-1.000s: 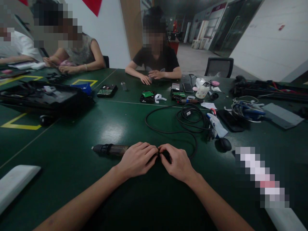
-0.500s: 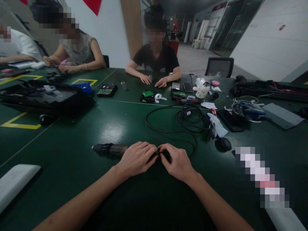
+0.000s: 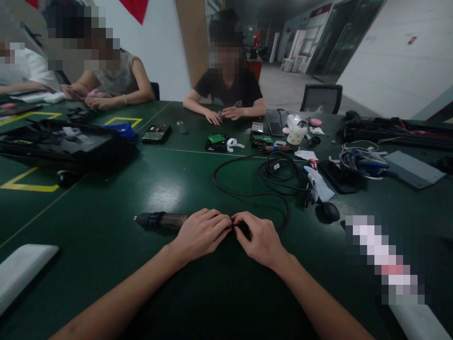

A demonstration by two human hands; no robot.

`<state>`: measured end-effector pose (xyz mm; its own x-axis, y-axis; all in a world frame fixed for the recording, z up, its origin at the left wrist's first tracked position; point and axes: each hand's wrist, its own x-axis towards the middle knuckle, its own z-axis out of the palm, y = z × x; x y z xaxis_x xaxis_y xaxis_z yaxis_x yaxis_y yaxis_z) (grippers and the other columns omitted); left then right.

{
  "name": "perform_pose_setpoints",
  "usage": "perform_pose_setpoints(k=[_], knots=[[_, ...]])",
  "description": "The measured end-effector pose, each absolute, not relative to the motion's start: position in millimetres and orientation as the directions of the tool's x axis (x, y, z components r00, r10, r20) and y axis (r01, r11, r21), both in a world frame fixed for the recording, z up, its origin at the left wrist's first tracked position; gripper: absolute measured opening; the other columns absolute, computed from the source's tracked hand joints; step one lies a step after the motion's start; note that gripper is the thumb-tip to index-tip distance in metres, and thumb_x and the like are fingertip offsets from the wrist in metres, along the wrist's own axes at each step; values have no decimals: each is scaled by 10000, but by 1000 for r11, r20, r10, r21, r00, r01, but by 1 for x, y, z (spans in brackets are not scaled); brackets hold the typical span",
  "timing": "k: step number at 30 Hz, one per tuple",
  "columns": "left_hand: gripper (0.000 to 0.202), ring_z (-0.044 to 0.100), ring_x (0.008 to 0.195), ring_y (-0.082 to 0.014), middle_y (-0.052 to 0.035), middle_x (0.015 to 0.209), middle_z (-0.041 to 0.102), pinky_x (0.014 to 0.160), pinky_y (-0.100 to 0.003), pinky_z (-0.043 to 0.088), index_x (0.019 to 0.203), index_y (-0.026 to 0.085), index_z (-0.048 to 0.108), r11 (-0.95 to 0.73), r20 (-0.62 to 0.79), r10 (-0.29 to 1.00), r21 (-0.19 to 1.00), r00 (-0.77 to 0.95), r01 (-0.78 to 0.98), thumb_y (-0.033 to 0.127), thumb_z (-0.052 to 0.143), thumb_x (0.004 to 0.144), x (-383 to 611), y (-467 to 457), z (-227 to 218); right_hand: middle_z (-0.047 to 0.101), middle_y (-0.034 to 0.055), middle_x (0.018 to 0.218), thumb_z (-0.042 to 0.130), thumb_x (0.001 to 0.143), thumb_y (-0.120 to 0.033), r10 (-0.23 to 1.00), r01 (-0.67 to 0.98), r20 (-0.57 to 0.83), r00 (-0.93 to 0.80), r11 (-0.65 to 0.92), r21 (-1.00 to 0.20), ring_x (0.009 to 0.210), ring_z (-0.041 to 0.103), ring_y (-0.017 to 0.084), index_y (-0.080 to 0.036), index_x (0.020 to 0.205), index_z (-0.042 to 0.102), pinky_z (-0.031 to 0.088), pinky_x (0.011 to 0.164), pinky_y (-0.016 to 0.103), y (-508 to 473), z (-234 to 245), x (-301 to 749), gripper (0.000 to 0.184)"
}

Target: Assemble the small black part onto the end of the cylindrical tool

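Observation:
A dark, cylinder-shaped electric screwdriver lies on the green table, its tip pointing left. My left hand is curled over its rear end. My right hand is curled too, fingertips pinched on the spot where the black cable meets the tool. The two hands touch at the fingertips. The joint itself is hidden under my fingers.
Beyond my hands lie cable coils, a black mouse, circuit boards, a white cup and an open black case at the left. A person in black sits opposite, others at the far left. A white bar lies at the near left.
My hands stay in place on the tool. The person opposite has drawn the spread hand back, so both hands meet again.

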<state>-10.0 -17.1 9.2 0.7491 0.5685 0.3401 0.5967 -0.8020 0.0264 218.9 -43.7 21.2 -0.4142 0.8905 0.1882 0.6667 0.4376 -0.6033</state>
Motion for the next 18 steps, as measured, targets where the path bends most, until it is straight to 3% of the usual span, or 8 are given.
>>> perform_pose_setpoints(k=[6,10,14,18], knots=[[217,667,936,-196,-25,1047,730,794,-354,477,1077,218,674,-798,369,545,-50,753,601,352,503,1083,-12,-12,5,701,43,1284,583,1023,-235,861,659,278,-426,506,-557,1158,659,245,-268,1150,642,558,949,399,-44,25,217,144],[189,674,950,-195,-31,1079,737,814,-342,495,1112,233,694,-749,432,594,-13,679,663,318,534,1060,-36,5,13,649,73,1401,610,994,-221,848,670,417,-328,520,-530,1287,569,299,-273,1264,632,559,1009,480,-45,27,219,276],[202,677,955,-213,-39,1087,740,817,-342,495,1096,238,709,-631,474,685,6,553,776,354,554,1038,-87,32,15,646,87,1384,590,978,-182,850,662,476,-226,493,-564,1288,561,310,-269,1251,624,586,999,507,-45,24,222,288],[272,657,974,-240,-57,1076,735,852,-353,456,1070,227,698,-382,488,801,-30,347,924,428,516,1053,-144,53,10,639,87,1382,572,988,-170,863,646,454,-222,479,-594,1295,552,302,-266,1246,621,607,977,492,-44,21,222,280]])
